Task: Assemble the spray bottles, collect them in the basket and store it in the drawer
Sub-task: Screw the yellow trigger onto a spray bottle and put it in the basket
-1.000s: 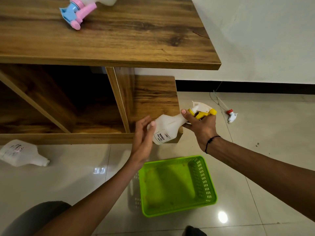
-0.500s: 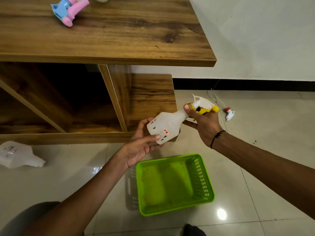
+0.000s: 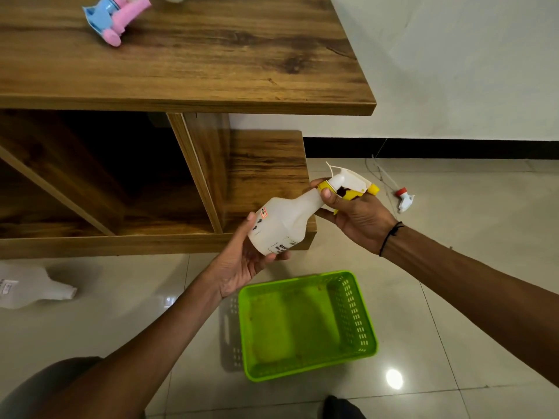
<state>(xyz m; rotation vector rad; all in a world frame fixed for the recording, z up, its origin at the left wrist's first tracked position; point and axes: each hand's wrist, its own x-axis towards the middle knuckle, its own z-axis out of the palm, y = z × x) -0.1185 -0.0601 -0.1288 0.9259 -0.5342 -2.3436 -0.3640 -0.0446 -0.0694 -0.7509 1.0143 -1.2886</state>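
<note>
A white spray bottle (image 3: 284,222) hangs tilted above the floor, its yellow-and-white trigger head (image 3: 351,184) on the neck. My left hand (image 3: 245,261) cups the bottle's base from below. My right hand (image 3: 354,216) grips the neck and trigger head. Below them on the floor lies a lime green basket (image 3: 354,309) with nothing in it. A capless white bottle (image 3: 33,285) lies on its side at the far left. A loose red-and-white trigger head (image 3: 403,198) with its tube rests on the floor to the right. On the wooden cabinet top (image 3: 211,55) lies a bottle with a pink-and-blue head (image 3: 112,18).
The wooden cabinet has open compartments (image 3: 121,176) under its top, right behind my hands. A white wall (image 3: 453,71) with a black skirting runs along the right. My dark-clad knee (image 3: 45,391) shows at the bottom left.
My left hand went from open beside the bottle to cupping its base. The bottle has turned in my hands, so its label faces a different way.
</note>
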